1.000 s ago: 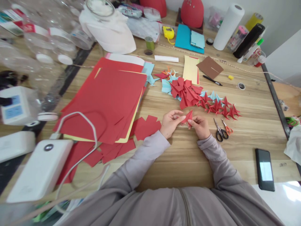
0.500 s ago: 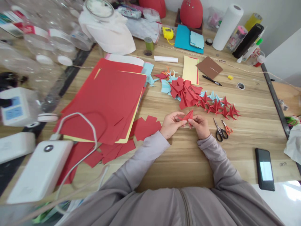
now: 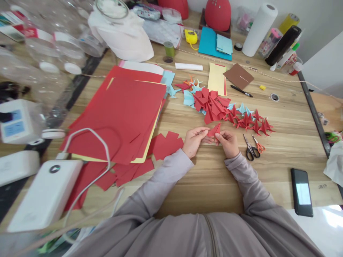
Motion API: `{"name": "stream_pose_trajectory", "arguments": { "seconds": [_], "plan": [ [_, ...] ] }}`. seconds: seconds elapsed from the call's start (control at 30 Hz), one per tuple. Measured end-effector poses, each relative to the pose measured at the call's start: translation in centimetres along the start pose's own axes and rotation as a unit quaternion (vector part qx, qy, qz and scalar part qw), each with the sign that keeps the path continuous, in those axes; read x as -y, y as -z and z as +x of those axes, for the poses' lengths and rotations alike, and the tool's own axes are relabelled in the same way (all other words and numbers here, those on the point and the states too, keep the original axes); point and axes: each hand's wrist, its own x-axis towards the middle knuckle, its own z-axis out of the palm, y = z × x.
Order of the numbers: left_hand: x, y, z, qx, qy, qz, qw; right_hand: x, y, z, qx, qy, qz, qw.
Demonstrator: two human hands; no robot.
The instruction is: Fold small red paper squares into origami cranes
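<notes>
A small folded red paper piece (image 3: 215, 130) is held between my two hands above the table. My left hand (image 3: 195, 140) pinches its left side between thumb and fingers. On its lower right side, my right hand (image 3: 227, 141) grips it with the thumb in front. Just beyond my hands lies a pile of folded red paper pieces (image 3: 211, 106). Several red paper cranes (image 3: 245, 122) stand to the right of that pile, with light blue cranes (image 3: 242, 109) behind them. To the left of my left hand lie cut red paper pieces (image 3: 168, 145).
Large red sheets (image 3: 120, 110) are stacked at left, under a white cable from a power bank (image 3: 45, 194). Black-handled scissors (image 3: 251, 151) and orange scissors (image 3: 259, 145) lie right of my hands. A phone (image 3: 302, 192) rests at the right edge. Plastic bottles (image 3: 64, 50) crowd the far left.
The red paper piece has turned in my fingers and now shows a flatter, more upright triangular face. My left fingers have shifted slightly along its left side.
</notes>
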Motion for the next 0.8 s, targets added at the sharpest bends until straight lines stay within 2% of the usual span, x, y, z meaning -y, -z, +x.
{"name": "stream_pose_trajectory", "arguments": {
  "seconds": [0.23, 0.43, 0.67, 0.8],
  "plan": [
    [0.15, 0.00, -0.04, 0.018, -0.015, 0.045, 0.999, 0.24, -0.32, -0.11, 0.019, -0.011, 0.007, 1.000],
    [-0.14, -0.20, -0.44, 0.036, -0.039, 0.104, 0.993, -0.02, -0.13, -0.02, 0.008, -0.009, -0.001, 1.000],
    [-0.32, -0.15, -0.50, 0.037, -0.049, 0.116, 0.991, -0.49, -0.07, 0.02, 0.019, -0.014, 0.010, 1.000],
    [0.04, 0.06, 0.04, 0.031, -0.042, 0.080, 0.995, -0.54, -0.03, 0.48, 0.014, -0.011, 0.023, 1.000]
  ]
}}
